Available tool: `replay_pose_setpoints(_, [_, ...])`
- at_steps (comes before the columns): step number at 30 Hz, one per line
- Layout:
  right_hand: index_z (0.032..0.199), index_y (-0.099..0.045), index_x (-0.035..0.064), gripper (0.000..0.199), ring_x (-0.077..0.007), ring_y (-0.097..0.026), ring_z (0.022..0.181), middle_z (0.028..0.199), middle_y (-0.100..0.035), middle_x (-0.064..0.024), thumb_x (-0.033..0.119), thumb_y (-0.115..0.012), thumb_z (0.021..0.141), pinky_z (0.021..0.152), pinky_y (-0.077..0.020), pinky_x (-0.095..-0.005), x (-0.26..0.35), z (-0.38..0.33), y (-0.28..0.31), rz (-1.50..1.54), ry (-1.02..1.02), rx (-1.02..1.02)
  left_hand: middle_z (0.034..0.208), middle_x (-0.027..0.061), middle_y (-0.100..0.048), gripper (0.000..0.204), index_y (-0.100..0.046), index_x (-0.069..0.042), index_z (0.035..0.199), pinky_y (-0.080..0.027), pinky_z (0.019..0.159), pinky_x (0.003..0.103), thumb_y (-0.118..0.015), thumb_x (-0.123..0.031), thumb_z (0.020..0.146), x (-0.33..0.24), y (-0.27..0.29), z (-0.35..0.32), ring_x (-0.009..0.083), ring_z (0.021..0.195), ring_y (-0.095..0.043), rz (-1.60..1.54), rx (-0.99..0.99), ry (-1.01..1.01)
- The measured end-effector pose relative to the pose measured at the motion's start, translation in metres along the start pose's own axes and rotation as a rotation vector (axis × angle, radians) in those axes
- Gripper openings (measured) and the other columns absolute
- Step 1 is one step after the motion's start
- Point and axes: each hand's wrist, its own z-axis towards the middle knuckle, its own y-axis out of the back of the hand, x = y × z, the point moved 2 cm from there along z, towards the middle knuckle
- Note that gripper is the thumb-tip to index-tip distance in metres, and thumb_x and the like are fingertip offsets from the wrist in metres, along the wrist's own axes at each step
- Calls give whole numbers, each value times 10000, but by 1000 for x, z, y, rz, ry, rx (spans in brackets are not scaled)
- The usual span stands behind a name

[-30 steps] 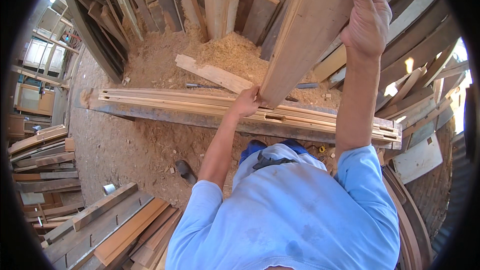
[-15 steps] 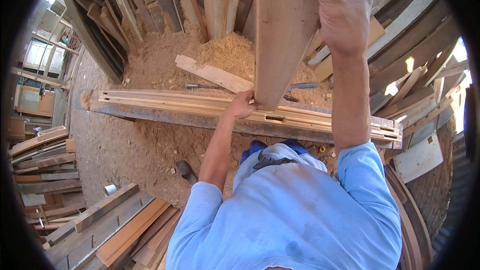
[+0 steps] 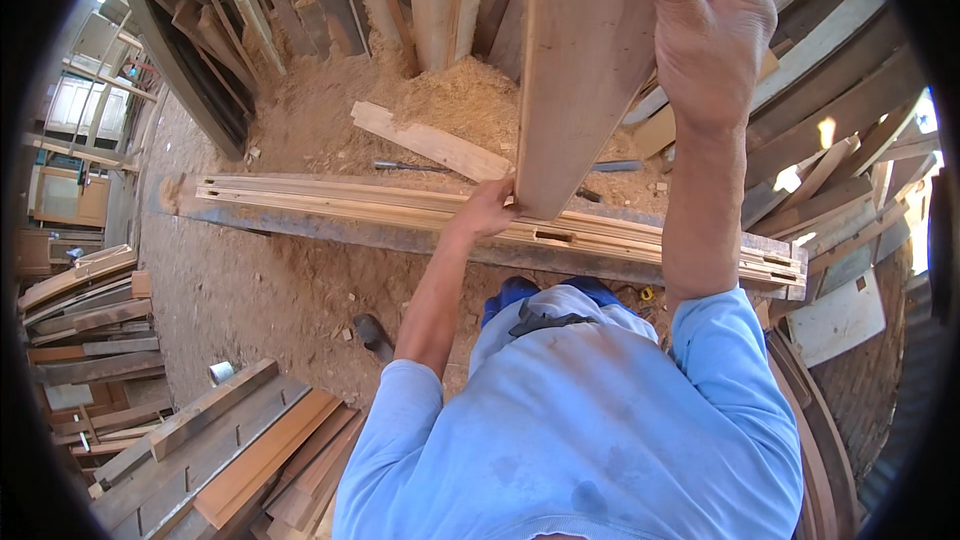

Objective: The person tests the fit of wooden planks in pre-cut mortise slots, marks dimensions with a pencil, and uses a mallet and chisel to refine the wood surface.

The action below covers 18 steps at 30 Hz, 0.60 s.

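Note:
A wide wooden board (image 3: 580,80) stands steeply tilted in front of me, its upper end running out of the picture. High on its right edge, my right hand (image 3: 712,40) is closed, thumb on the near face and the other fingers mostly hidden behind. Down at the board's lower left corner is my left hand (image 3: 487,210), its fingers pressed against the edge. Beneath that corner lie long grooved wooden rails (image 3: 350,202) with slots cut in them, side by side along a narrow workbench (image 3: 400,243).
Beyond the bench, a loose pale wood offcut (image 3: 430,143) and a chisel-like tool (image 3: 405,166) lie by a sawdust heap (image 3: 465,90). Many planks (image 3: 430,0) lean at the back. Stacked boards (image 3: 250,470) are at lower left; a sandal (image 3: 373,337) lies on the floor.
The board's upper part and my right hand have shifted slightly to the right. My left hand stays at the lower corner, moved only a little rightward.

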Motion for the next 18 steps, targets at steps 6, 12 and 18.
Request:
replay_pose_setpoints(6, [1219,-626,-58,509,-96,-618,850,1006,-687,-54,336,-763,927,723,-492,-237,-17,7,3,-79,29,-111,1164,209,-703,471,-629,-23,1246,-491,970,424,-775,-109,806,-26,9,-2,378,1160,-635,50,36,70])
replay_pose_setpoints(12, [1236,-620,-47,524,-104,-633,885,1032,-695,-65,335,-778,914,747,-517,-252,-21,11,-7,55,-16,0,1193,208,-696,511,-598,-34,1293,-482,984,431,-767,-100,815,-14,10,1,377,1183,-625,77,51,55])
replay_pose_setpoints(18, [1244,-616,-47,627,-123,-643,896,1044,-698,-76,408,-817,863,776,-534,-269,-23,0,-9,-42,-21,-15,1194,218,-691,517,-583,-39,1317,-481,979,423,-757,-82,831,-1,0,-5,376,1192,-617,-3,46,112])
